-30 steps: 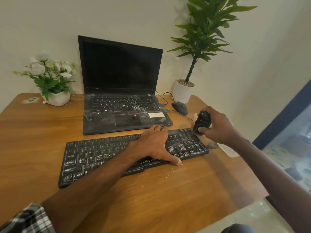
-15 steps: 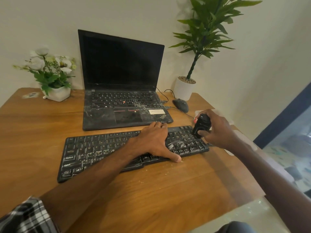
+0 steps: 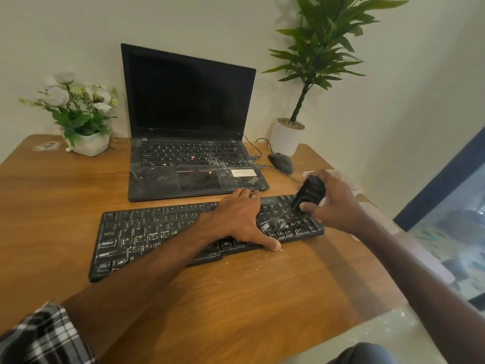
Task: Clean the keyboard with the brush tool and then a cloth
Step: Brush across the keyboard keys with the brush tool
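Keyboard [image 3: 162, 237] lies lengthwise left to right on the desk's [image 3: 262, 306] near half; left hand [image 3: 236, 219] presses it flat, fingers spread, while right hand [image 3: 333, 203] grips the brush tool [image 3: 309, 193] over its right end.

Layout of the desk [image 3: 78, 195]. The keyboard [image 3: 147, 237] lies across the near middle of the desk, its right end angled slightly farther away. The laptop [image 3: 189, 143] stands open just behind it, screen toward the far wall. At the far left corner sits the flower pot [image 3: 89, 145]; at the far right, the potted plant [image 3: 287, 137], with the mouse [image 3: 281, 163] just in front of it and right of the laptop. The left hand [image 3: 236, 219] rests on the keyboard right of its middle, thumb on the near edge. The right hand [image 3: 333, 203] holds the brush tool [image 3: 309, 193] over the keyboard's right end. The cloth [image 3: 351, 183] lies behind the right hand, near the desk's right edge.
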